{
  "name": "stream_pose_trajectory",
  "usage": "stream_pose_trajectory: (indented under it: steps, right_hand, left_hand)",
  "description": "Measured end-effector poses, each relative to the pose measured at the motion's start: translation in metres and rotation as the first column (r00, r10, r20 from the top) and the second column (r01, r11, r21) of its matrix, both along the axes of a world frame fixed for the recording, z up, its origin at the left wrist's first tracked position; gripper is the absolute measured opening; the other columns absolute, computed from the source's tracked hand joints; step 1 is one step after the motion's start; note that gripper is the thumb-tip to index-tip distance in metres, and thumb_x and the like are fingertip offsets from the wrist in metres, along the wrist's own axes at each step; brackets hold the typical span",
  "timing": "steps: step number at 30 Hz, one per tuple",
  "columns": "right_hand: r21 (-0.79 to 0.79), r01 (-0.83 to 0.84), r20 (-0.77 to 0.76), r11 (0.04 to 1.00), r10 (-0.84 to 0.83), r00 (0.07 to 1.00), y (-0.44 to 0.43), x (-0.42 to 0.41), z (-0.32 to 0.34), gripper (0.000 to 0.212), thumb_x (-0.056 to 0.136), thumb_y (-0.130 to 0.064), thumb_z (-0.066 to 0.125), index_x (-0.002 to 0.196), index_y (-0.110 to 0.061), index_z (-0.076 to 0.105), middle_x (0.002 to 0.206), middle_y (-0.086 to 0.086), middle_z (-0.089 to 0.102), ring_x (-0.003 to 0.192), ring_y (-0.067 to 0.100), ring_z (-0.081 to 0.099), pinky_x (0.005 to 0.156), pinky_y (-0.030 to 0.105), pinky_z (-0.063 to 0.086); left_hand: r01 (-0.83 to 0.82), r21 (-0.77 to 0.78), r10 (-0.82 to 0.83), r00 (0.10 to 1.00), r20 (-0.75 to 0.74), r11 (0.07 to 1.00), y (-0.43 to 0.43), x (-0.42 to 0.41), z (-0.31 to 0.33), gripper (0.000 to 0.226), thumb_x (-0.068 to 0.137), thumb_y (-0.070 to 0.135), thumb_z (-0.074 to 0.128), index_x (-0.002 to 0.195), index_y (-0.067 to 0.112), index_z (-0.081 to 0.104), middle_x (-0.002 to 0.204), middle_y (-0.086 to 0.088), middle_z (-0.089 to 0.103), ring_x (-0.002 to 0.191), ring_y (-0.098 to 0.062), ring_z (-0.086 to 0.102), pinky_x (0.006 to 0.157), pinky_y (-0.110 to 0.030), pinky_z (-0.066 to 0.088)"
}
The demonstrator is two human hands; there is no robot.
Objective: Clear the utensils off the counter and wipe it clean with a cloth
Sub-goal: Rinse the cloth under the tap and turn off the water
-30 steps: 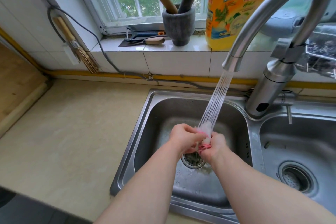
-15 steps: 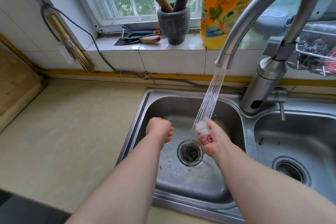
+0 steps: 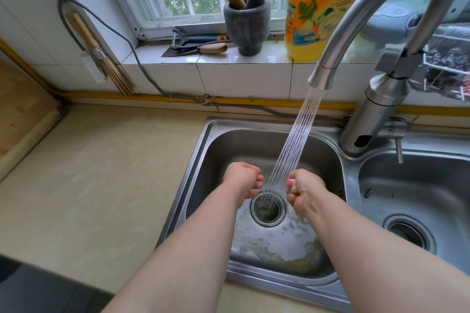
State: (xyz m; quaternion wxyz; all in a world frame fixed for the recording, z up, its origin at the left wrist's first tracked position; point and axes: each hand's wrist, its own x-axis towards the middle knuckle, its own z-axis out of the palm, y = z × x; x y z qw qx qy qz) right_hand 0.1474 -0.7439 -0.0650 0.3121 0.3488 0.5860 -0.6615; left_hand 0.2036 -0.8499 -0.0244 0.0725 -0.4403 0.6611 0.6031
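Note:
Both my hands hover over the left basin of a steel double sink (image 3: 203, 140). My right hand (image 3: 304, 190) is clenched around a small pink and white cloth (image 3: 290, 182), of which only a tip shows beside the water stream. My left hand (image 3: 241, 180) is curled into a loose fist with nothing visible in it, a short way left of the stream. Water runs from the tall curved tap (image 3: 356, 40) between the hands and down onto the drain (image 3: 267, 208). The beige counter (image 3: 96, 175) lies to the left of the sink.
On the window sill stand a stone mortar with pestles (image 3: 248, 23), a yellow detergent bottle (image 3: 323, 7), a peeler and a small knife (image 3: 201, 46). A brush (image 3: 99, 51) hangs on the wall tiles. A wooden board (image 3: 20, 114) sits at the far left. The right basin (image 3: 412, 201) adjoins.
A second ago both hands squeezed the cloth together under the water. The left hand let go and moved left; the right hand has drawn the cloth just out of the stream.

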Motion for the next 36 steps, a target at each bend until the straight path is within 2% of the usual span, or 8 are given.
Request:
stream_pose_trajectory:
  steps: [6, 12, 17, 23, 27, 29, 32, 36]
  right_hand:
    - [0.005, -0.024, -0.007, 1.000, 0.024, 1.000, 0.010, 0.006, 0.008, 0.024, 0.080, 0.004, 0.046, 0.059, -0.008, 0.047, 0.034, 0.003, 0.043, 0.016, 0.007, 0.032, 0.027, 0.010, 0.027]
    - [-0.441, 0.034, 0.173, 0.897, 0.048, 0.984, 0.023, 0.010, 0.001, 0.050, 0.095, -0.055, 0.034, 0.086, -0.012, 0.057, 0.067, 0.007, 0.057, 0.046, 0.018, 0.054, 0.046, 0.025, 0.045]
    - [-0.494, -0.055, 0.086, 0.868, 0.111, 0.990, 0.041, 0.013, 0.000, 0.065, 0.097, -0.054, 0.022, 0.119, -0.001, 0.053, 0.125, 0.018, 0.061, 0.125, 0.034, 0.052, 0.110, 0.044, 0.036]
    - [-0.462, -0.055, 0.025, 0.885, 0.074, 0.997, 0.051, 0.005, 0.005, 0.033, 0.099, -0.022, 0.033, 0.110, -0.006, 0.060, 0.089, 0.008, 0.073, 0.085, 0.019, 0.070, 0.078, 0.031, 0.053]
    - [-0.516, -0.020, 0.014, 0.856, 0.031, 0.999, 0.052, -0.001, 0.010, 0.049, 0.100, -0.021, 0.031, 0.146, -0.002, 0.027, 0.138, 0.019, 0.052, 0.127, 0.031, 0.050, 0.092, 0.040, 0.044]
    - [-0.571, -0.058, 0.005, 0.819, 0.074, 0.997, 0.051, -0.003, 0.011, 0.057, 0.100, -0.026, 0.032, 0.148, 0.001, 0.017, 0.143, 0.023, 0.044, 0.132, 0.035, 0.044, 0.100, 0.044, 0.039]
    - [-0.617, -0.097, -0.010, 0.781, 0.115, 0.993, 0.043, -0.007, 0.014, 0.062, 0.099, -0.032, 0.032, 0.149, 0.001, 0.014, 0.145, 0.023, 0.041, 0.135, 0.036, 0.040, 0.110, 0.044, 0.031]
    - [-0.489, 0.017, -0.047, 0.872, -0.045, 0.998, 0.039, -0.012, 0.017, 0.047, 0.100, -0.017, 0.031, 0.145, -0.007, 0.031, 0.136, 0.017, 0.053, 0.118, 0.029, 0.055, 0.102, 0.040, 0.039]
  left_hand:
    - [0.106, 0.053, -0.111, 0.988, 0.105, 0.993, 0.004, 0.004, -0.008, 0.016, 0.096, 0.009, 0.051, 0.109, 0.007, 0.060, 0.080, -0.005, 0.063, 0.062, -0.014, 0.058, 0.059, -0.026, 0.050]
    - [0.204, 0.157, -0.212, 0.977, 0.039, 0.966, 0.019, 0.006, -0.023, 0.032, 0.096, 0.032, 0.058, 0.121, 0.012, 0.056, 0.098, -0.006, 0.064, 0.073, -0.015, 0.059, 0.064, -0.026, 0.051]
    - [0.055, 0.336, -0.049, 0.998, -0.027, 0.940, 0.032, 0.003, -0.043, 0.023, 0.091, 0.021, 0.064, 0.112, 0.011, 0.064, 0.075, -0.007, 0.063, 0.053, -0.015, 0.057, 0.050, -0.022, 0.048]
    - [0.029, 0.402, -0.003, 0.998, -0.066, 0.915, 0.038, -0.003, -0.043, 0.015, 0.086, 0.021, 0.064, 0.093, 0.008, 0.069, 0.072, -0.008, 0.064, 0.054, -0.017, 0.057, 0.057, -0.028, 0.048]
    - [-0.219, 0.580, 0.313, 0.947, -0.066, 0.785, 0.029, -0.010, -0.045, 0.023, 0.094, 0.003, 0.042, 0.094, -0.005, 0.063, 0.066, -0.012, 0.060, 0.045, -0.018, 0.057, 0.045, -0.024, 0.048]
    - [-0.234, 0.670, 0.364, 0.929, -0.059, 0.704, 0.026, -0.012, -0.048, 0.035, 0.101, 0.016, 0.034, 0.092, -0.003, 0.062, 0.066, -0.015, 0.066, 0.061, -0.023, 0.063, 0.056, -0.033, 0.056]
    - [-0.200, 0.735, 0.383, 0.920, -0.087, 0.647, 0.030, -0.017, -0.046, 0.044, 0.104, 0.035, 0.033, 0.104, 0.002, 0.062, 0.090, -0.016, 0.069, 0.081, -0.025, 0.064, 0.065, -0.035, 0.058]
    - [-0.224, 0.790, 0.503, 0.856, -0.121, 0.571, 0.031, -0.031, -0.049, 0.035, 0.102, 0.022, 0.041, 0.131, 0.007, 0.055, 0.126, -0.019, 0.062, 0.091, -0.028, 0.065, 0.063, -0.037, 0.060]
